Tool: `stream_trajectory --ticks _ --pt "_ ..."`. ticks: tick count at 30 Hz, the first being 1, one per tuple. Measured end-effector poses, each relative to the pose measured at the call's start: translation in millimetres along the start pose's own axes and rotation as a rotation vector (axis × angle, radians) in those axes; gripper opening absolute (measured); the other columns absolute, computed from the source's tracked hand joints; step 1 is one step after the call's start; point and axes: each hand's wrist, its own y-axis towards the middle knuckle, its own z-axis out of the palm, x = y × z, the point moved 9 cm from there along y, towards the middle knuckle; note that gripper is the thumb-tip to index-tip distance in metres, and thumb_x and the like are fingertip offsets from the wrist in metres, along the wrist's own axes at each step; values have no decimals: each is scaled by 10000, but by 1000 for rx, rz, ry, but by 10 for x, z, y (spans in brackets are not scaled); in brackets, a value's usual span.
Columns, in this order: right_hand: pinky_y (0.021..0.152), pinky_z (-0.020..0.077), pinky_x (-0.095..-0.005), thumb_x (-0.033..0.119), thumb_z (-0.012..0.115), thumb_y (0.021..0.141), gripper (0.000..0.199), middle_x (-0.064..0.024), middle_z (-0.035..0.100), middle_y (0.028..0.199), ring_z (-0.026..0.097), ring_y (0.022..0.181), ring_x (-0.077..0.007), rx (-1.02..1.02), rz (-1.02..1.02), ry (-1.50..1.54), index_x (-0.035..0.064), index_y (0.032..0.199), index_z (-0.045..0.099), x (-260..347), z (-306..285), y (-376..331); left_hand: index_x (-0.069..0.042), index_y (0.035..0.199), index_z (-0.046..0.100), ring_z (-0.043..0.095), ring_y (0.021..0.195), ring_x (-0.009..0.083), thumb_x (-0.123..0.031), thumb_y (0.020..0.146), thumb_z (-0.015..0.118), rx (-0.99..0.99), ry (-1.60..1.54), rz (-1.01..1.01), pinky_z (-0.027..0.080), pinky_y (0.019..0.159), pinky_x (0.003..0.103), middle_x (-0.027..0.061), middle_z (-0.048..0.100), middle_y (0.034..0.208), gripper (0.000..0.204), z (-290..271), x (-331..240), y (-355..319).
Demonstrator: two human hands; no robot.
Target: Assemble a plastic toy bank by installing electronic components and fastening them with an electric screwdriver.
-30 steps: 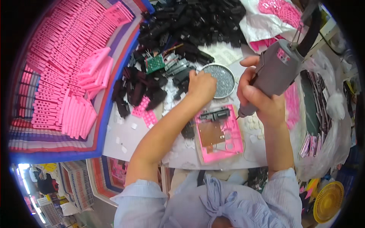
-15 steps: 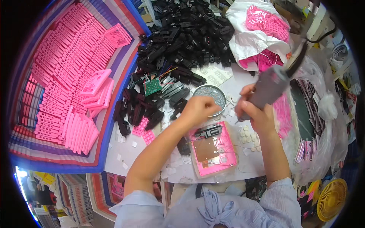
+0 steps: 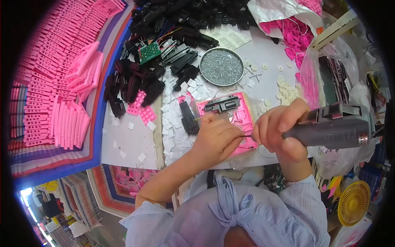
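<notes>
My right hand [image 3: 284, 127] is wrapped round a grey electric screwdriver [image 3: 335, 129], held level with its bit toward the left. The fingers of my left hand [image 3: 216, 140] are pinched together at the bit's tip; whatever is between them is too small to make out. Under both hands lies a pink plastic casing [image 3: 247, 113], partly covered by my left hand. A black module [image 3: 223, 104] sits across its far end. Just beyond is a round tin [image 3: 222, 85] full of small silvery screws [image 3: 221, 66].
At left, a large striped crate [image 3: 92, 136] holds stacked pink casings [image 3: 53, 78]. Black modules [image 3: 173, 20] are heaped at the back, near a green circuit board [image 3: 149, 52]. White paper bits [image 3: 168, 119] and cream discs [image 3: 286, 90] lie scattered. A white sack [image 3: 267, 12] holds pink parts.
My left hand has left the screw tin and come nearer to me, over the casing. The screwdriver has swung from upright to level, its bit meeting my left fingers. The view has shifted.
</notes>
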Motion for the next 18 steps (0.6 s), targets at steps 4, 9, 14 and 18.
stream_trajectory --ticks 4,9,14,18 --pt "588 450 -326 78 654 876 295 -60 532 691 486 583 -139 5 -19 -27 63 1068 431 -37 15 41 -124 910 678 597 763 180 -148 778 783 -45 99 49 359 824 383 -22 647 807 171 -81 -35 17" --pt "535 443 -306 50 638 884 268 -65 538 700 472 542 -123 -10 -112 -52 53 1061 436 -118 -129 162 -135 989 660 586 926 217 -215 742 811 -111 279 -130 315 918 448 -4 645 932 299 -166 153 92" --pt "501 436 -249 38 666 867 211 -62 586 741 540 559 -110 -260 -80 -134 21 1019 521 -445 -688 387 -146 1027 646 572 1059 236 -268 758 798 50 499 -236 274 1002 554 0 654 1020 332 47 677 125" --pt "496 341 -310 4 550 904 145 -59 456 618 361 510 -111 -191 4 -323 42 1001 449 -659 -707 455 -149 1023 648 571 1058 229 -263 751 801 34 538 -233 272 1008 554 -9 655 1009 333 30 655 130"
